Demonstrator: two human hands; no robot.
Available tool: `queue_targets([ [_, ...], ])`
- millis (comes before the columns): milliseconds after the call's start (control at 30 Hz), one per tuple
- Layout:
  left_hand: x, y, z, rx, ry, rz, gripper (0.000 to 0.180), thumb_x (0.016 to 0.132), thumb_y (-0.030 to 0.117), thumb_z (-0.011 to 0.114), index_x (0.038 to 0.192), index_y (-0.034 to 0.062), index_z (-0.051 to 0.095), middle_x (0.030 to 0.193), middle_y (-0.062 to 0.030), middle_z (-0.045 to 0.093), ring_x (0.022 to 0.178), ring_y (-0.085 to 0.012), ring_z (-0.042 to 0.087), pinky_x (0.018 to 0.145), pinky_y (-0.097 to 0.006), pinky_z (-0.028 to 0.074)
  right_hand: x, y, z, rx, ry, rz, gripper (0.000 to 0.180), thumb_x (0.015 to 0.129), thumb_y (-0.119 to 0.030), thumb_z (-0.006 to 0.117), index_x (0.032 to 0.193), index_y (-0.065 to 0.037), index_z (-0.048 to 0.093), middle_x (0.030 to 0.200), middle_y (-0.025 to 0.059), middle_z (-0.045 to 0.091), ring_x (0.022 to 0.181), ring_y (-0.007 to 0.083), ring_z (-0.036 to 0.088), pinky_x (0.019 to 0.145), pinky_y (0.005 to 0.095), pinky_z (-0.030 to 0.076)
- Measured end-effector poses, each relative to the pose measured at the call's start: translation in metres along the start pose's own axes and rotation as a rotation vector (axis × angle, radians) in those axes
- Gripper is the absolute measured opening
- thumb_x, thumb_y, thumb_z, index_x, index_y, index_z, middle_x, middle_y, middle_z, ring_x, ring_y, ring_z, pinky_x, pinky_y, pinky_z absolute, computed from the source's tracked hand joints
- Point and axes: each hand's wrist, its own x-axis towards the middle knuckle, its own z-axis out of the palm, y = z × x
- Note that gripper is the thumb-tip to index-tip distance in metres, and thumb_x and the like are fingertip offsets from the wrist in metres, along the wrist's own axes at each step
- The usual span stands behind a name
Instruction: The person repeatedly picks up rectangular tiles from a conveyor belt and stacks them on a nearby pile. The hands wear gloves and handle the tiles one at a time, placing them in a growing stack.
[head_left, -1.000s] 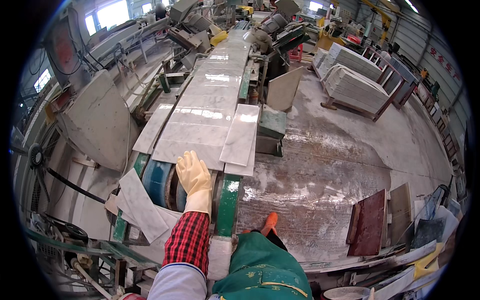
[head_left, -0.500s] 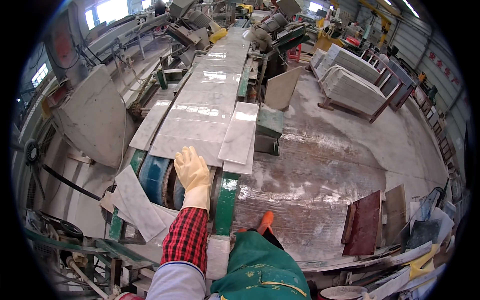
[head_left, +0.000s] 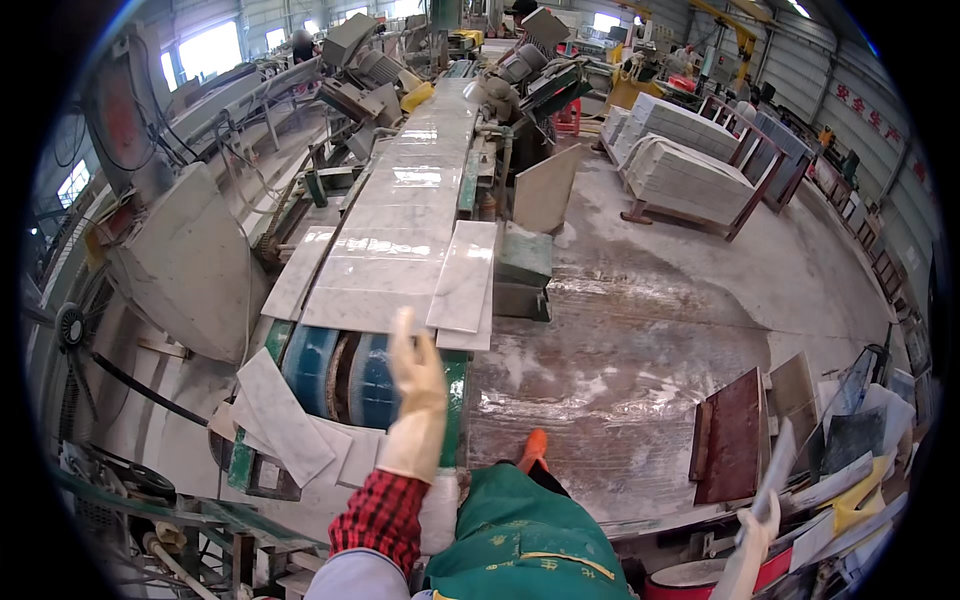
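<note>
My left hand [head_left: 418, 385], in a cream rubber glove, is raised over the near end of the conveyor, fingers stretched and somewhat apart, holding nothing. Beside it are the blue rollers [head_left: 370, 372] and the front edge of a row of polished pale marble tiles [head_left: 370, 307] on the belt. Two strips [head_left: 465, 280] overlap along the belt's right edge. At the lower right my right hand [head_left: 755, 540], gloved as well, grips a thin marble tile [head_left: 778, 462] seen nearly edge-on and held upright. Part of that hand is cut off below.
Loose marble strips [head_left: 285, 420] lie left of the rollers. A large leaning slab [head_left: 185, 265] stands farther left. Brown boards [head_left: 732, 440] and stone offcuts [head_left: 850, 440] are at the right, above a red-rimmed bucket [head_left: 690, 575]. Stacked stone on a rack [head_left: 690, 175] stands beyond the wet floor.
My left hand has drawn back from the front tile's edge and turned sideways, baring more blue roller. My right hand has come into view at the lower right, holding a tile.
</note>
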Motion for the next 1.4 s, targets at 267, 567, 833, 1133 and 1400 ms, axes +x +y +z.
queue_targets([
  [267,-0.094,0.111,0.016,-0.856,-0.838,-1.134,0.054,0.104,0.031,0.054,0.148,0.0053,0.038,0.146,-0.0139,0.050,0.127,-0.0279,0.056,0.103,-0.040,0.051,-0.041,-0.146,0.213,-0.053,-0.884,-0.605,0.080,0.055,-0.003,0.080,0.132,-0.006,0.060,0.133,0.0139,0.061,0.122,0.0302,0.058,0.105,0.0360,0.046],
  [567,-0.043,0.060,-0.057,-1.043,-0.192,-0.919,0.039,0.100,0.013,0.055,0.135,0.0001,0.045,0.130,-0.0176,0.057,0.118,-0.0348,0.060,0.100,-0.054,0.052,-0.165,-0.269,0.337,-0.245,-1.145,-1.568,0.064,0.067,-0.029,0.081,0.123,-0.012,0.057,0.134,0.0072,0.057,0.118,0.0301,0.057,0.102,0.0391,0.048],
  [833,0.036,-0.047,-0.124,-0.898,0.236,-0.959,0.039,0.098,0.010,0.052,0.135,-0.0014,0.045,0.131,-0.0197,0.057,0.115,-0.0384,0.062,0.094,-0.057,0.056,-0.111,-0.204,0.324,0.033,-0.992,-1.193,0.056,0.076,-0.030,0.079,0.123,-0.005,0.063,0.130,0.0199,0.062,0.123,0.0369,0.058,0.107,0.0428,0.046],
  [1133,0.057,-0.102,-0.109,-0.846,0.283,-1.048,0.036,0.099,0.012,0.053,0.132,-0.0020,0.047,0.128,-0.0192,0.058,0.109,-0.0399,0.065,0.087,-0.056,0.059,-0.021,-0.061,0.204,-0.256,-0.792,-0.396,0.054,0.083,-0.023,0.076,0.131,-0.003,0.062,0.136,0.0173,0.061,0.131,0.0302,0.053,0.112,0.0373,0.039],
  [1400,0.064,-0.128,-0.090,-0.845,0.337,-1.038,0.039,0.098,0.008,0.054,0.134,-0.0030,0.046,0.129,-0.0215,0.056,0.109,-0.0393,0.064,0.084,-0.056,0.061,-0.029,0.013,0.143,-0.322,-0.668,-0.135,0.052,0.087,-0.021,0.071,0.134,-0.003,0.060,0.139,0.0160,0.059,0.132,0.0293,0.052,0.113,0.0365,0.036],
])
